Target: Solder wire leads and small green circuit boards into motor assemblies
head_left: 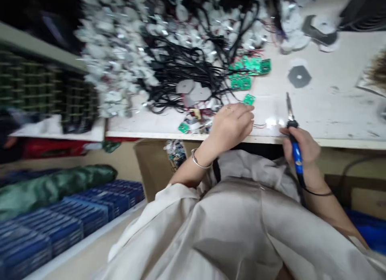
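Observation:
My right hand is wrapped around a blue-handled soldering iron, whose metal tip points up and away over the white bench. My left hand rests at the bench's front edge with its fingers curled together. Just beyond its knuckles a small green circuit board shows, partly covered by the hand. Thin red wires come out beside the left fingertips. What the fingers pinch is hidden.
Black cables lie tangled behind my left hand, with more green circuit boards at their ends. White parts are heaped at the back left. A grey hexagonal piece lies beyond the iron. Blue boxes stand at lower left.

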Action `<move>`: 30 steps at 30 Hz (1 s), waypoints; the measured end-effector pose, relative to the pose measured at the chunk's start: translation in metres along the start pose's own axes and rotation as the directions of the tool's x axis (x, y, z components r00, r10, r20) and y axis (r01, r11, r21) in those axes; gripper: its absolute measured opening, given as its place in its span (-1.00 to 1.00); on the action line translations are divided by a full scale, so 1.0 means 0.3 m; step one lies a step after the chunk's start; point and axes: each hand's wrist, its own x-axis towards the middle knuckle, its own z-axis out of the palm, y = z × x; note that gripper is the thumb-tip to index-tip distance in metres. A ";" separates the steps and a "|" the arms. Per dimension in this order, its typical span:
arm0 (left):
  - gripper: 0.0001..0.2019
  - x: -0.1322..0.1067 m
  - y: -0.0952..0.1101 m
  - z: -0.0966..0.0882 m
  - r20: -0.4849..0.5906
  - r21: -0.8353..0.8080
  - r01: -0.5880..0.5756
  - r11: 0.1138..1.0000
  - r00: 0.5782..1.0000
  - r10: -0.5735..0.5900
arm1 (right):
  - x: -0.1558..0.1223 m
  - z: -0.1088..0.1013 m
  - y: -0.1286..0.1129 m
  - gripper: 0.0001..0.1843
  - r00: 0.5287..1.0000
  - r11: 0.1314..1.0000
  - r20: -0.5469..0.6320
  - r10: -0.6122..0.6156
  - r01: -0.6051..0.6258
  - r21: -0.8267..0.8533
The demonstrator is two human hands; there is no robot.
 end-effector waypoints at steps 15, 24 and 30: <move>-0.76 -0.281 -0.945 -0.263 -0.281 0.332 0.858 0.392 0.486 -0.827 | -0.046 0.080 0.055 -0.58 0.978 0.993 -0.175 -0.110 0.101 -0.059; -0.61 -0.252 -1.032 -0.323 -0.159 0.266 0.832 0.487 0.536 -0.829 | -0.080 0.086 0.044 -0.63 0.991 0.999 -0.131 0.014 -0.019 -0.042; -0.33 -0.169 -0.951 -0.399 -0.274 -0.420 0.559 0.715 0.673 -0.687 | -0.040 0.082 0.026 -0.71 0.979 0.995 -0.181 -0.093 0.082 -0.064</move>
